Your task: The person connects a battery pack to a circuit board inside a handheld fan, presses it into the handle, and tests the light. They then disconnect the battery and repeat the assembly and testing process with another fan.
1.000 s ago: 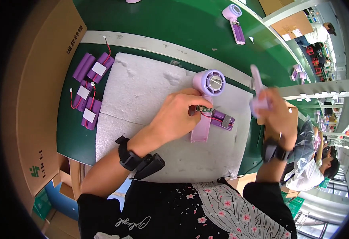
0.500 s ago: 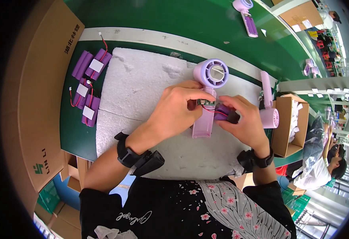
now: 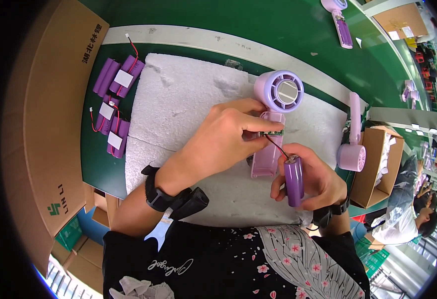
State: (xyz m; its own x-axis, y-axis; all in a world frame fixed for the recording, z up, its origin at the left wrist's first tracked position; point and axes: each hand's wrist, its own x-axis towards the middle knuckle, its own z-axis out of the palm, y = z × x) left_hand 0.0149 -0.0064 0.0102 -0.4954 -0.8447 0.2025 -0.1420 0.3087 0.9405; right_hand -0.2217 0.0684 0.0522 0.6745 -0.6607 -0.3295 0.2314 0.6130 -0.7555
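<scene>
A lilac handheld fan (image 3: 279, 92) lies on the white foam board (image 3: 178, 89), its handle shell (image 3: 265, 162) open toward me. My left hand (image 3: 223, 132) pinches a small green circuit board (image 3: 277, 132) at the top of that shell, thumb below and index finger above. In my right hand (image 3: 323, 179) is a purple battery pack (image 3: 294, 182), held nearly upright beside the shell's lower end. Thin red and black wires (image 3: 277, 144) run from the pack's top to the circuit board.
Several purple battery packs (image 3: 123, 79) with white pads and leads lie left of the foam. Another lilac fan (image 3: 352, 157) lies at the right, near a cardboard box (image 3: 375, 169). A fan with exposed batteries (image 3: 343, 30) lies far right. A large carton (image 3: 54, 124) borders the left.
My right hand has drawn the battery pack toward me and turned it upright, away from the shell. The left hand still pinches the circuit board. The whole view has shifted slightly.
</scene>
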